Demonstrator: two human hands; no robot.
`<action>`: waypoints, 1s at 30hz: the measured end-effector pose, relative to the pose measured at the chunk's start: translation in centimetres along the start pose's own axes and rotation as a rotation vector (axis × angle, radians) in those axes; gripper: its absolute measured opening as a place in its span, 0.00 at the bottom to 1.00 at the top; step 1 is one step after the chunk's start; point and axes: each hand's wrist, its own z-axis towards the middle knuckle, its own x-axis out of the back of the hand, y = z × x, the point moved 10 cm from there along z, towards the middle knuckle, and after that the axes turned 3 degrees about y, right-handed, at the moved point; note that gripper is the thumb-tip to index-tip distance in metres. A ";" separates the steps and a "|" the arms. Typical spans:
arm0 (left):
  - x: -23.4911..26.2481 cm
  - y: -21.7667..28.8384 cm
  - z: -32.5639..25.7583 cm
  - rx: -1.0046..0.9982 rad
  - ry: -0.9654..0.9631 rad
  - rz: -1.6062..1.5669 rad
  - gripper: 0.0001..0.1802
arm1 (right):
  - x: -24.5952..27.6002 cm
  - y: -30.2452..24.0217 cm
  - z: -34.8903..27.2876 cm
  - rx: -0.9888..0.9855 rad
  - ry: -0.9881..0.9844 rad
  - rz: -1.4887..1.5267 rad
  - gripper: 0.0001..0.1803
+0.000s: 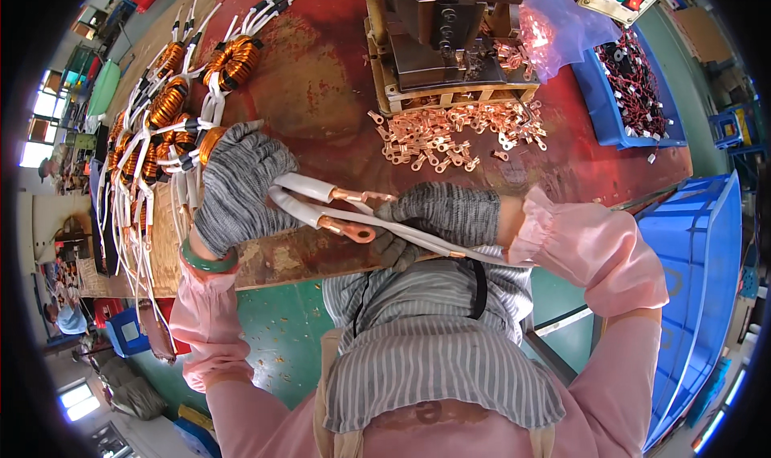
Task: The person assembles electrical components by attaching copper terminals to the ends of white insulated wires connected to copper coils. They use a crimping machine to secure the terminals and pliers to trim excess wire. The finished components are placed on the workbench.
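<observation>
My left hand (245, 181), in a grey knit glove, is closed round a bundle of white-sleeved leads (297, 205). Next to its fingers sits an orange copper-wound ring coil (210, 145), partly hidden by the glove. Two of the leads end in copper: a flat ring lug (349, 229) below and a second copper end (353, 194) above. My right hand (446, 214), gloved alike, has its fingers and thumb curled at these ends, gripping a thin white lead (418, 235) that runs right below the hand. The fingertips partly hide where the upper copper end stops.
Several ring coils (233, 63) with white leads lie at the table's left. A heap of copper lugs (466, 128) lies before a dark metal press (450, 48). Right of it are a plastic bag (562, 28), a blue tray (598, 96) of small wired parts and a blue bin (691, 241).
</observation>
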 end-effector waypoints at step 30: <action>-0.6 -0.9 0.5 0.178 0.092 0.126 0.28 | 0.9 -13.3 -10.0 1.086 0.681 -2.118 0.12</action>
